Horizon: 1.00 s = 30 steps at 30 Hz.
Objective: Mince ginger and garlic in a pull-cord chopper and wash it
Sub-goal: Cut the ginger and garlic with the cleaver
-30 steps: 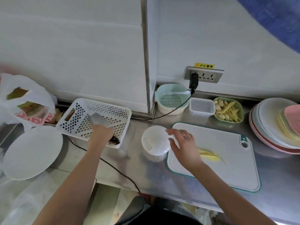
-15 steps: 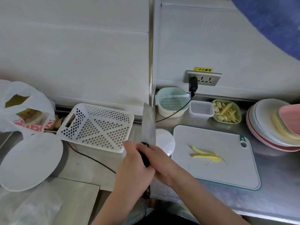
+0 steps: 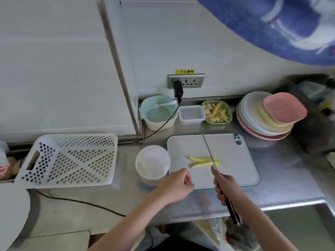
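Ginger strips (image 3: 204, 161) lie mid-way on the cutting board (image 3: 233, 171), with the knife (image 3: 210, 153) standing edge-down across their right ends. The right hand (image 3: 226, 185) grasps its handle, forefinger along the spine. The left hand (image 3: 176, 187) hovers at the board's near edge, fingers loosely curled, holding nothing. It should probably pin the strips with tucked fingertips for short crosswise cuts. The chopper (image 3: 152, 163) sits just left of the board on the steel counter (image 3: 282, 171), below a wall socket (image 3: 186, 81).
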Available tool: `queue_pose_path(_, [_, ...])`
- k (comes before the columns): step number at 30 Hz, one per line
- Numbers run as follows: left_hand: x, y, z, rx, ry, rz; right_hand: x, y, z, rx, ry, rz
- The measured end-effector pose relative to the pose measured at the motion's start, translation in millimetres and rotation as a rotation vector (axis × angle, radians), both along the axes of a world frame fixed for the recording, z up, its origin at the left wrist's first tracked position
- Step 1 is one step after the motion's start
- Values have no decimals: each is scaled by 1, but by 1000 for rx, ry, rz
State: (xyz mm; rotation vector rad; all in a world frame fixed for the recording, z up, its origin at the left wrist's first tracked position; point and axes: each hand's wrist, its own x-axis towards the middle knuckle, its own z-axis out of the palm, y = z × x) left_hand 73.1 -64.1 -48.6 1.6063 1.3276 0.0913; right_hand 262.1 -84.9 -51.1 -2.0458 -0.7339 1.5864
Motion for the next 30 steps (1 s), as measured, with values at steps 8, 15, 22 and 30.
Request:
queue_pose_path(8, [0,-3,-35,-14,44,-2,-6,12,-64,-45,72,-69])
queue_pose_path(15, [8,0,-43,88,72,10,-7,17,-91,-66,116,-108])
queue_pose_path(22, [60,61,-79,468,326,-207,-3,16,-100,-88,138,-99])
queue_pose_path(30, [63,91,-125,550,292,-276,-1,21,-107,-152,118,-96])
